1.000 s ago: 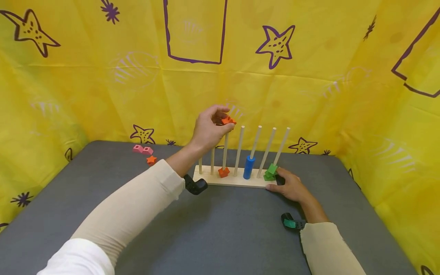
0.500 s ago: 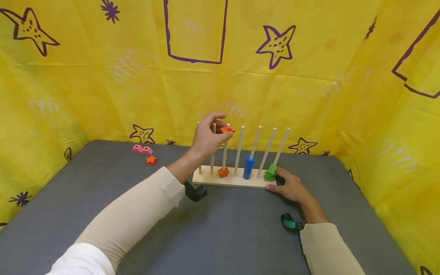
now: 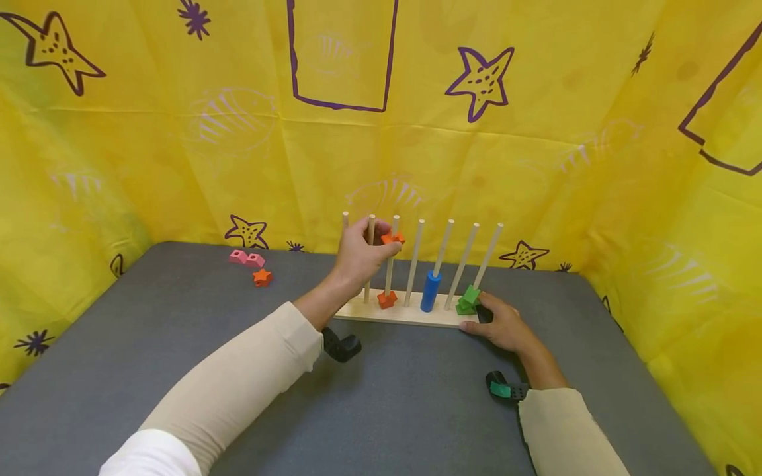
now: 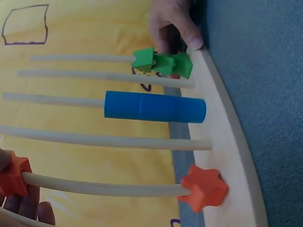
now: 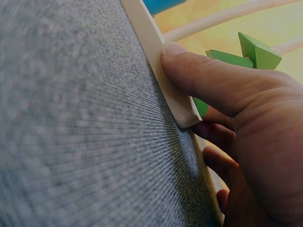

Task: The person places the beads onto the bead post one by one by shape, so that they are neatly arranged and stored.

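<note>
My left hand [image 3: 359, 256] pinches an orange star-shaped bead [image 4: 14, 176], which is threaded on the upper part of a wooden peg [image 4: 109, 188]. Another orange star bead [image 3: 387, 300] sits at the foot of that same peg. With thumb and fingers my right hand [image 3: 505, 324] grips the right end of the wooden pegboard base [image 5: 156, 61]. Right beside that hand, green triangular beads [image 3: 468, 299] are stacked on the rightmost peg. Blue cylinder beads [image 4: 155, 107] fill the lower part of a peg between them.
On the grey tabletop [image 3: 393, 403], left of the pegboard, lie two pink beads [image 3: 247, 258] and a loose orange star bead [image 3: 262, 277]. A yellow curtain [image 3: 333, 152] with sea-creature drawings hangs behind and along the sides.
My left hand has come down with the orange star bead, from the top of the peg to a little below its tip. My right hand keeps its grip on the base.
</note>
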Tool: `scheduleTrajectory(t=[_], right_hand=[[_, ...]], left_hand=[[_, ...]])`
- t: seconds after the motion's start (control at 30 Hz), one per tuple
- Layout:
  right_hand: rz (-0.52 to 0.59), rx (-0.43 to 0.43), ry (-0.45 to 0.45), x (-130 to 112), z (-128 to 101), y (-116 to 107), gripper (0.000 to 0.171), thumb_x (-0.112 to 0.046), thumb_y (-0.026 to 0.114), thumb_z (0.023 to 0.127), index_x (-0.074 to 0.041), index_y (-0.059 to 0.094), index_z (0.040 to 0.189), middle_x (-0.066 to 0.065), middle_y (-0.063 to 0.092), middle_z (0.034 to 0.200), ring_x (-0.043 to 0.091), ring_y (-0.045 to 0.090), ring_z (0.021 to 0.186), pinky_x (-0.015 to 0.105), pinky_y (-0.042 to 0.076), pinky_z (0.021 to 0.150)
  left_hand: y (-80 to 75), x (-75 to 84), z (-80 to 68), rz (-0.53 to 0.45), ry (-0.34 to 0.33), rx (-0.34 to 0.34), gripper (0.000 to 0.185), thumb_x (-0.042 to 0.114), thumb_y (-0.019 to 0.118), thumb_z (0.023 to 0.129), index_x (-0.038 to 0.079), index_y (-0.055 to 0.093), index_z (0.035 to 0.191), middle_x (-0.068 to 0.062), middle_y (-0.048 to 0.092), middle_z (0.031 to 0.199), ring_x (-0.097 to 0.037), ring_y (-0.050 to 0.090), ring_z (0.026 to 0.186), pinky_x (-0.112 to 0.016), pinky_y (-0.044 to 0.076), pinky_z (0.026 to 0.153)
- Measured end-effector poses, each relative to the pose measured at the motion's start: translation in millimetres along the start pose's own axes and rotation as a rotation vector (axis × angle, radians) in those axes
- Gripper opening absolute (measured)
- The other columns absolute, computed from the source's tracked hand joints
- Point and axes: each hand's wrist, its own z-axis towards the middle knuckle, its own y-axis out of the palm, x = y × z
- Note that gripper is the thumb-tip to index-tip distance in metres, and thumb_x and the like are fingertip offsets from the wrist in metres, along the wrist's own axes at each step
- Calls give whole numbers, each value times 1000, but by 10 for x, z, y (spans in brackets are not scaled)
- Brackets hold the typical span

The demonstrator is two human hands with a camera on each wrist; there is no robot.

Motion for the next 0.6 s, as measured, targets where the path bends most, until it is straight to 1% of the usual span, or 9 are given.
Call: scheduleTrajectory(t=[0.1, 0.2, 0.33, 0.43, 0.6], right_hand=[[-6, 0, 2, 1, -2, 1, 80, -43, 75, 83, 0, 42, 144, 23, 40, 145, 43, 32, 133, 62, 22, 105], [-7, 5, 6, 4, -5, 6, 81, -43, 75, 83, -1, 42, 144, 23, 40, 145, 43, 32, 134, 62, 22, 105], [-3, 9, -2, 7, -5, 15, 80, -42, 76, 83, -1, 43, 143, 22, 41, 145, 42, 33, 133, 61, 22, 106], [4, 9, -8, 4, -2, 18, 79, -41, 76, 82, 0, 44, 143, 22, 41, 144, 42, 33, 133, 61, 22, 106], [10, 12, -2, 1, -5, 14, 80, -40, 76, 82, 0, 43, 143, 23, 41, 144, 43, 33, 133, 61, 22, 106]], left_hand=[[7, -41, -21, -22, -26, 6, 29, -2, 76, 81, -2, 60, 105, -13, 56, 96, -24, 52, 86, -29, 51, 74], [11, -100, -48, -23, -53, 16, 30, -1, 76, 80, -1, 60, 105, -13, 57, 98, -25, 53, 88, -32, 50, 77], [16, -218, -96, -31, -93, 23, 29, 1, 77, 81, 0, 61, 104, -13, 57, 97, -26, 54, 90, -35, 49, 79], [23, -320, -132, -34, -121, 31, 28, 1, 77, 80, 0, 61, 103, -13, 58, 96, -26, 54, 88, -35, 49, 78], [35, -457, -181, 0, -132, 40, 27, 0, 78, 79, 0, 63, 100, -12, 59, 92, -26, 54, 85, -33, 50, 76]])
